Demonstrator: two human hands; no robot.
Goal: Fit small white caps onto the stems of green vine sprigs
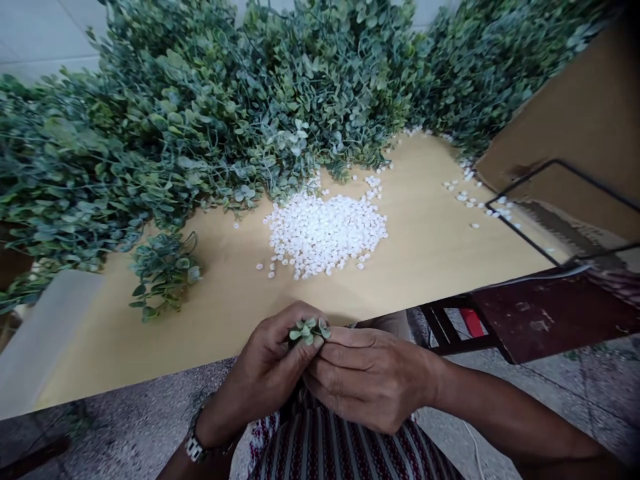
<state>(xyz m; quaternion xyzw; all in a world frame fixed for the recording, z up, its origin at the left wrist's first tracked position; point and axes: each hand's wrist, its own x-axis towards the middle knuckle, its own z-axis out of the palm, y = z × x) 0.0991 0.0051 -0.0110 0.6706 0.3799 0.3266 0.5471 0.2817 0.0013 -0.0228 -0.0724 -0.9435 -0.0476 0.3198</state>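
Note:
A small green leafy sprig sticks up between my two hands, close to the table's front edge. My left hand is closed around it, with the thumb pressed against the leaves. The fingers of my right hand are pressed together and touch the sprig from the right; their tips are partly hidden. Beyond my hands, a heap of small white ring-like pieces lies on the tan tabletop. To the left lies a separate green bunch.
A large pile of artificial greenery spans the back of the table. On the right are a cardboard piece, a black wire frame and scattered white pieces. A dark red stool stands beyond the right front edge.

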